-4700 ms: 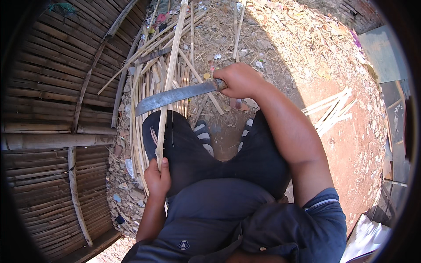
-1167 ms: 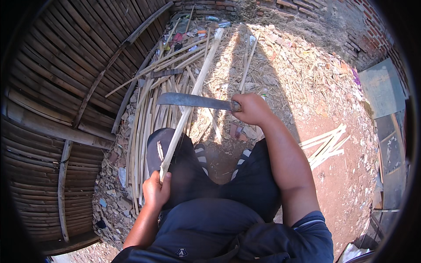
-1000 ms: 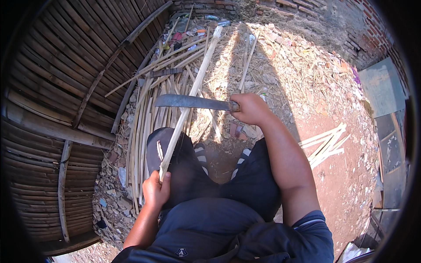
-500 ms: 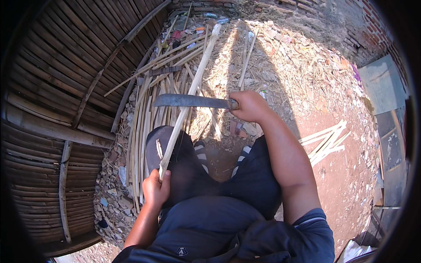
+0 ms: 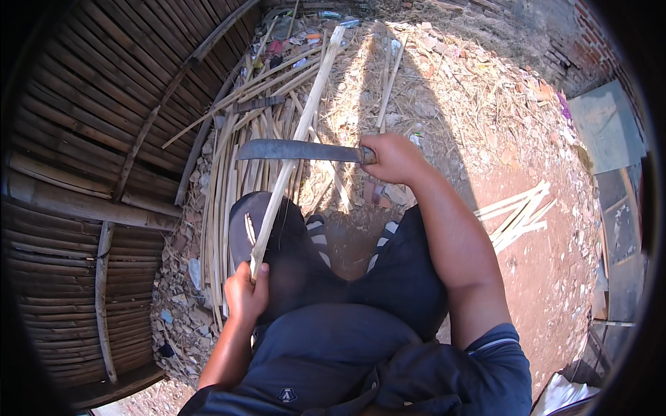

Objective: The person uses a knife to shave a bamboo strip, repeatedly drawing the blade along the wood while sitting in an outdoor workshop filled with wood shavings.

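My left hand (image 5: 246,292) is closed round the near end of a long pale strip, split bamboo by its look (image 5: 283,182). The strip slants up and away over my left knee, its far end near the top of the view. My right hand (image 5: 392,158) grips the short handle of a machete (image 5: 305,150). Its broad dark blade points left and lies across the strip, a little beyond my knee. Whether the edge bites into the strip, I cannot tell. A torn splinter (image 5: 250,230) shows on my left trouser leg beside the strip.
Many long strips (image 5: 218,208) lie heaped on the ground at the left, beside a slatted wall (image 5: 62,166). Several pale split pieces (image 5: 517,215) rest on the dirt at right. Shavings and rubble (image 5: 479,104) cover the far ground. Grey panels (image 5: 607,132) lean at far right.
The machete has shifted slightly left and tilted, its tip now higher than its handle. Both hands keep their holds, and the strip keeps nearly the same slant.
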A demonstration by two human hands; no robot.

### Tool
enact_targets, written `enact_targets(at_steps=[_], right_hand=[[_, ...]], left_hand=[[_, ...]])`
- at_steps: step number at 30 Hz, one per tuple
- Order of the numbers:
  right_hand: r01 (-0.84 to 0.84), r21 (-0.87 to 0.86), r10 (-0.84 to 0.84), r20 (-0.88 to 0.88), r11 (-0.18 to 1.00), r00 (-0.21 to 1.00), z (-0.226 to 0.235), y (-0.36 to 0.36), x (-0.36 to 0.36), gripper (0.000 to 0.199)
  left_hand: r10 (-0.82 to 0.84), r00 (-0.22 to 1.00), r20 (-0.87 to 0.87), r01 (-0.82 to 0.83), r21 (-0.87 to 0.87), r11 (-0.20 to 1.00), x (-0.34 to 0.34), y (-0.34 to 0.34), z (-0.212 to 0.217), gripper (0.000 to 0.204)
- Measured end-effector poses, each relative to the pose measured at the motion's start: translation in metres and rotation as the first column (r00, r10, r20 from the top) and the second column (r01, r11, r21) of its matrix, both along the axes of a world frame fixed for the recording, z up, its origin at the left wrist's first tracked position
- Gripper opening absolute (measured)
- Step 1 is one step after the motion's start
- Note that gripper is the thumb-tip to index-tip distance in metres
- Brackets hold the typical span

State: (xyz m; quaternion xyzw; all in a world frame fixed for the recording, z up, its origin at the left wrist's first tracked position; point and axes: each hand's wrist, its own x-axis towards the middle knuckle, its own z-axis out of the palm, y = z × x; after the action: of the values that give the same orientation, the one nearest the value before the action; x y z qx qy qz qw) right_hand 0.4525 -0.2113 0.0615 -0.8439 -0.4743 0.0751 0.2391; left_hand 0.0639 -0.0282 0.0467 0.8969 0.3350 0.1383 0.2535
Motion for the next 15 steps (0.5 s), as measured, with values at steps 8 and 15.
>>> enact_targets(at_steps=[8,15], right_hand=[[-0.016,-0.001,0.016,0.003,1.0,1.0,-0.0022,0.0009,0.0009,0.026],[-0.025,-0.023,0.025,-0.031,0.999,0.999,0.0006,0.001,-0.0005,0.03]], left_hand=[[0.004,1.0,0.018,-0.004,-0.021,1.0,-0.0005,0.0012,-0.0036,0.047],[-0.006,0.996,0.083,0.011,-0.058,0.998,-0.0011,0.0019,-0.0093,0.048]])
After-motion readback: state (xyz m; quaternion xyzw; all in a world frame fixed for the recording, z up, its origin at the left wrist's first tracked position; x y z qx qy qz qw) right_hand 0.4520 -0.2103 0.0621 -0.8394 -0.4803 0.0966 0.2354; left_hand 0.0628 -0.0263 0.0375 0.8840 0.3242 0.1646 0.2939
